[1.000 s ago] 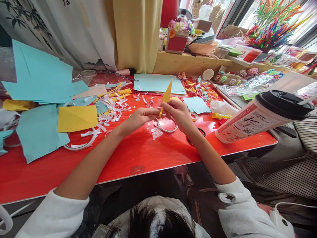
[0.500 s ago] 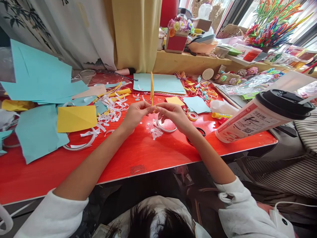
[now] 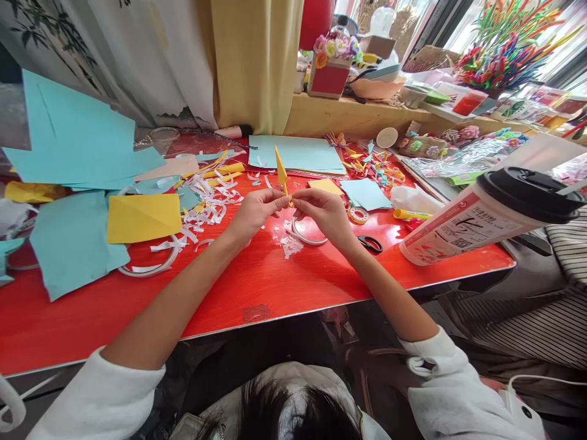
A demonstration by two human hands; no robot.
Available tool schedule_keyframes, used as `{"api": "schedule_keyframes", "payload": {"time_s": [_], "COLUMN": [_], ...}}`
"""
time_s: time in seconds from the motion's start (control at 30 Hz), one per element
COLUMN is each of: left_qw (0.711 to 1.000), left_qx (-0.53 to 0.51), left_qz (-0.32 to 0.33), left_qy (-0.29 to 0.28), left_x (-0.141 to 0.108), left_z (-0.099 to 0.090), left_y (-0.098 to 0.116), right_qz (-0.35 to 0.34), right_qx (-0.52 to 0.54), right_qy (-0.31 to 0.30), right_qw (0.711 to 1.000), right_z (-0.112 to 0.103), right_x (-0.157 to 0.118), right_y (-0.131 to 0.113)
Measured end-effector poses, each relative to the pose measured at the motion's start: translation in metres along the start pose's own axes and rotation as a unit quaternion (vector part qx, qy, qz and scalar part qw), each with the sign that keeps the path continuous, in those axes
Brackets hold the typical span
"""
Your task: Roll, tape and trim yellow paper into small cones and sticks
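A folded piece of yellow paper (image 3: 280, 171) rises in a narrow point between my hands, above the red table. My left hand (image 3: 259, 211) pinches its lower end between thumb and fingertips. My right hand (image 3: 323, 211) meets it there, with thumb and fingers closed on the same lower end; the fingertips partly hide the fold. Below my right hand lies a roll of white tape (image 3: 308, 239), partly covered, with crumpled clear scraps (image 3: 290, 245) beside it. Black-handled scissors (image 3: 370, 244) lie near my right wrist, their blades hidden.
Blue sheets (image 3: 77, 244) and a yellow sheet (image 3: 144, 219) cover the left side, near white paper strips (image 3: 220, 195). Blue paper (image 3: 298, 154) lies at the back. A tall lidded cup (image 3: 472, 220) stands at the right edge. Paper scraps (image 3: 380, 168) lie back right.
The folded yellow paper has turned, showing a broader face and leaning slightly left. My right forearm has shifted a little, and more of the scissors' handles shows. Both hands still grip the paper.
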State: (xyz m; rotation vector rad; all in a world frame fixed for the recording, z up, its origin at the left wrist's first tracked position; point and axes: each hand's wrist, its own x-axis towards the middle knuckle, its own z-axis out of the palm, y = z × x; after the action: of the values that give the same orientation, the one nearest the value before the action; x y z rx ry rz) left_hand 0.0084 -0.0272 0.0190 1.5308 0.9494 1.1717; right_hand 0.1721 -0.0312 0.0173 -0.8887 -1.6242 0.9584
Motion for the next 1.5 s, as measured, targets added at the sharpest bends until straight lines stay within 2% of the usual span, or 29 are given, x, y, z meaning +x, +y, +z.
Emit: {"api": "schedule_keyframes", "payload": {"time_s": [0.1,0.27,0.5,0.67,0.77,0.83,0.87,0.9,0.97,1.03,1.07,1.17,1.3,1.5], "left_qw": [0.999,0.992,0.994,0.996,0.996,0.996,0.995,0.994,0.993,0.991,0.989,0.985,0.98,0.968], "left_qx": [0.041,0.097,0.075,0.071,0.068,0.074,0.083,0.091,0.101,0.118,0.13,0.155,0.189,0.246], "left_qz": [0.023,0.067,0.056,0.037,0.024,0.014,0.011,0.005,-0.011,-0.028,-0.038,-0.047,-0.043,0.02], "left_qy": [0.01,0.042,0.056,0.047,0.047,0.057,0.059,0.055,0.054,0.058,0.057,0.056,0.056,0.036], "left_x": [0.0,0.0,0.001,0.002,0.003,0.003,0.003,0.003,0.003,0.003,0.003,0.003,0.003,-0.006], "left_z": [0.0,0.0,0.002,0.004,0.003,0.002,0.002,0.002,0.001,0.001,0.001,0.0,0.0,0.01], "left_y": [-0.002,-0.003,-0.007,-0.008,-0.008,-0.009,-0.01,-0.011,-0.014,-0.018,-0.02,-0.025,-0.026,-0.017], "right_qz": [-0.008,0.018,0.055,0.06,0.074,0.124,0.155,0.167,0.161,0.142,0.145,0.15,0.138,0.143], "right_qx": [-0.015,0.045,0.071,0.036,-0.04,-0.125,-0.146,-0.15,-0.114,-0.073,-0.074,-0.078,-0.106,-0.159], "right_qy": [0.007,-0.01,-0.078,-0.072,-0.076,-0.158,-0.178,-0.142,0.022,0.21,0.242,0.291,0.359,0.4], "right_qw": [1.0,0.999,0.993,0.995,0.994,0.972,0.961,0.964,0.98,0.965,0.956,0.942,0.917,0.891], "right_z": [0.002,0.004,0.004,0.005,-0.01,-0.031,-0.045,-0.06,-0.089,-0.113,-0.122,-0.134,-0.141,-0.168], "right_x": [-0.001,-0.001,-0.001,0.0,0.004,0.011,0.018,0.026,0.047,0.071,0.081,0.1,0.108,0.128], "right_y": [0.002,0.0,-0.006,-0.004,-0.004,-0.005,-0.004,-0.003,0.002,0.013,0.02,0.04,0.055,0.063]}}
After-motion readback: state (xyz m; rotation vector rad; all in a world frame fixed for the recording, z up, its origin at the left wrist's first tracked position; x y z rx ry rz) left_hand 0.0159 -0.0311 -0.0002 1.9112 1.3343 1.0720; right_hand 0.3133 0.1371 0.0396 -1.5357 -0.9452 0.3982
